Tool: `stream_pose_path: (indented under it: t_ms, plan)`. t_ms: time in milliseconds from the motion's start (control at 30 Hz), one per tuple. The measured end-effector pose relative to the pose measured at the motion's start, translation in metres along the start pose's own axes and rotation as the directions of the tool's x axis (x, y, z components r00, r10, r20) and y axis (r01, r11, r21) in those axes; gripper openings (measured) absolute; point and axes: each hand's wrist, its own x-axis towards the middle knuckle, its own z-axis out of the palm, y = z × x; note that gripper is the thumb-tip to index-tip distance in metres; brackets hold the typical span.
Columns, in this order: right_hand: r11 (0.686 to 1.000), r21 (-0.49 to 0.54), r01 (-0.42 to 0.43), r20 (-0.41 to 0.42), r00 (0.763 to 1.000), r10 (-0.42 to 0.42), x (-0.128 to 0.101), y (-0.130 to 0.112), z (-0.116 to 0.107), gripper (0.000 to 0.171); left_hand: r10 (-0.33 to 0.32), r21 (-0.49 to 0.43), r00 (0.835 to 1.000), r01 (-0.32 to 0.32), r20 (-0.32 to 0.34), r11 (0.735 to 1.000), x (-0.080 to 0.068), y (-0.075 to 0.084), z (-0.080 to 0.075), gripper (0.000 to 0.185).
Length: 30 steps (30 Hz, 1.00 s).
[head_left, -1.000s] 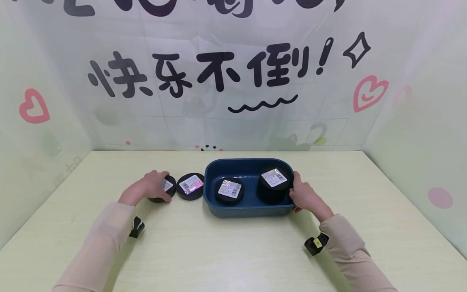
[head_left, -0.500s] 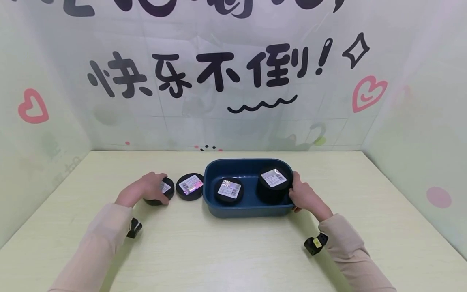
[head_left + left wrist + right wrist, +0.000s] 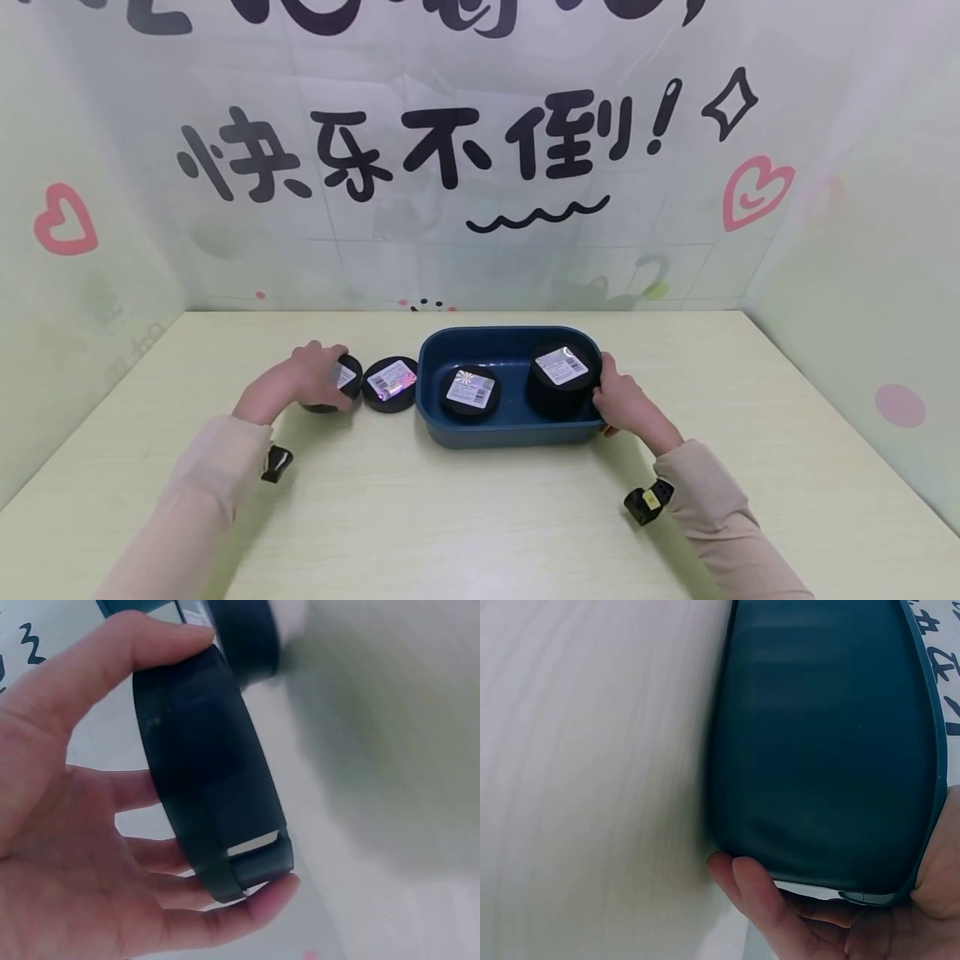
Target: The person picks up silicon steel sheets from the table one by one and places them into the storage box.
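2 black cylinders (image 3: 470, 393) sit in a blue bin (image 3: 495, 435); left fingers (image 3: 251, 911) grasp another cylinder (image 3: 206, 757), right fingers (image 3: 759, 889) the bin.

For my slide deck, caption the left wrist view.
Left hand grips a round black container between thumb and fingers.

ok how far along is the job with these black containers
Seemingly done, if this is packing: a low container and a taller container or stack sit in the blue bin. In hand: the left hand grips another container; the right hand holds the bin's right end. Remaining: that gripped one and the loose container beside the bin.
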Motion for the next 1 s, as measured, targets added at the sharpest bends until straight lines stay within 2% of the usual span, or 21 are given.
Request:
stream_pose_path:
  t_ms: [167,433,600,1000]
  plan:
    - [1.0,-0.001,0.002,0.0,1.0,-0.002,0.0,0.0,0.0,0.044,0.002,0.019,1.0,-0.002,-0.014,1.0,-0.003,0.006,-0.006,0.084]
    - [1.0,-0.003,0.004,-0.003,1.0,-0.004,0.0,-0.001,0.0,0.043,0.021,0.023,0.996,-0.019,-0.084,1.0,-0.006,0.015,-0.015,0.08]
    - [1.0,-0.008,0.007,-0.003,1.0,-0.007,-0.001,0.0,0.0,0.042,0.034,0.006,0.994,-0.034,-0.105,0.999,-0.007,0.023,-0.02,0.08]
    - [1.0,0.004,0.008,-0.003,1.0,-0.008,0.0,0.001,0.0,0.041,0.112,0.022,0.983,-0.11,-0.142,0.994,-0.007,0.045,-0.032,0.076]
